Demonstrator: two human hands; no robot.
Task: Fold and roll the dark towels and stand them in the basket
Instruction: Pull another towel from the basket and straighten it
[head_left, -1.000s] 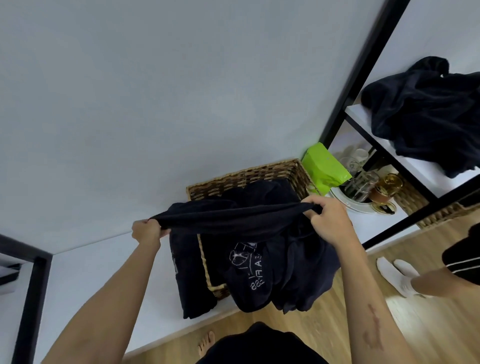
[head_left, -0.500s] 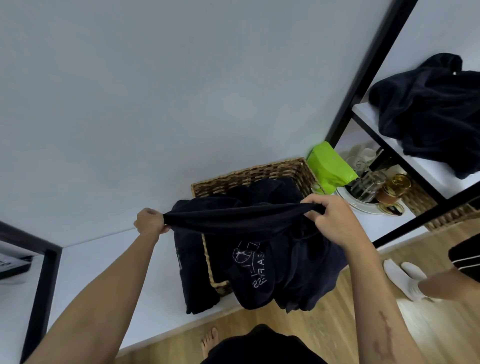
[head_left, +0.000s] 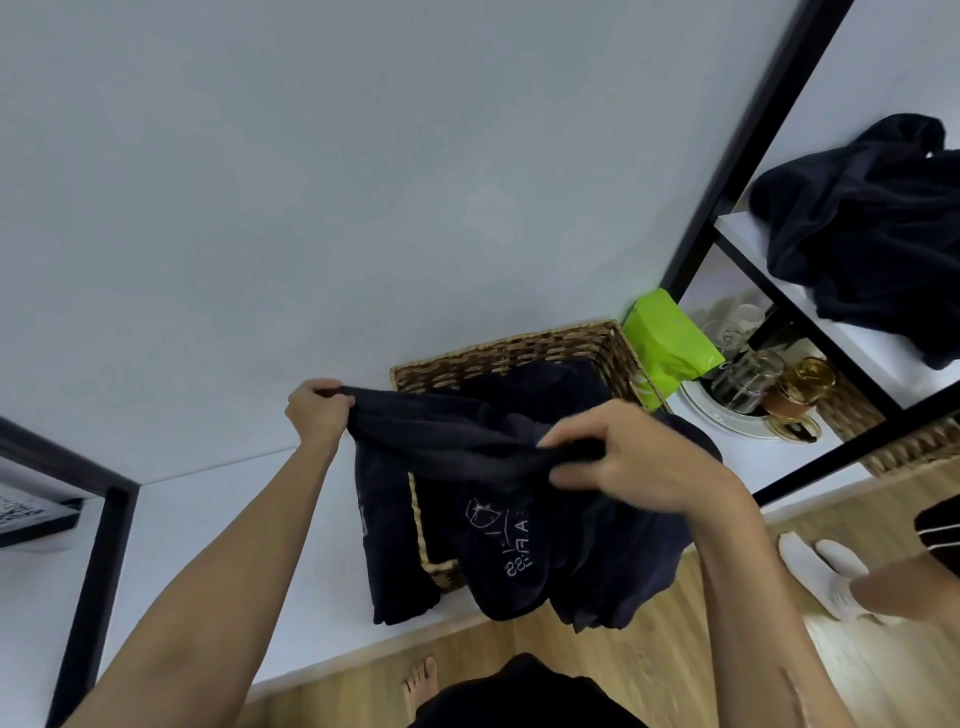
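- My left hand (head_left: 316, 410) is closed in a fist on one end of the dark towel (head_left: 457, 441), and my right hand (head_left: 631, 457) pinches the other end between thumb and fingers.
- I hold the towel in the air, just above the wicker basket (head_left: 519, 348), which stands on the white shelf (head_left: 234, 519) against the wall.
- The long axis of the towel runs from my left hand to my right hand, almost level, a little lower on the right side. The upper edge is bunched like a rope, and the rest hangs down toward the floor, with the pale printed logo (head_left: 498, 535) facing me.
- Risk: the edge is gathered, not flat, so I think a fold made now would come out crooked and the roll would be loose.
- Risk: the hanging parts drape over the front rim of the basket and past the shelf edge. If I pull sideways, the cloth may drag the basket forward.
- Risk: my right grip is only a pinch, so the heavy hanging part could slip out.
- Another dark pile (head_left: 872, 234) waits on the upper shelf to the right, so much of the task remains, I judge.
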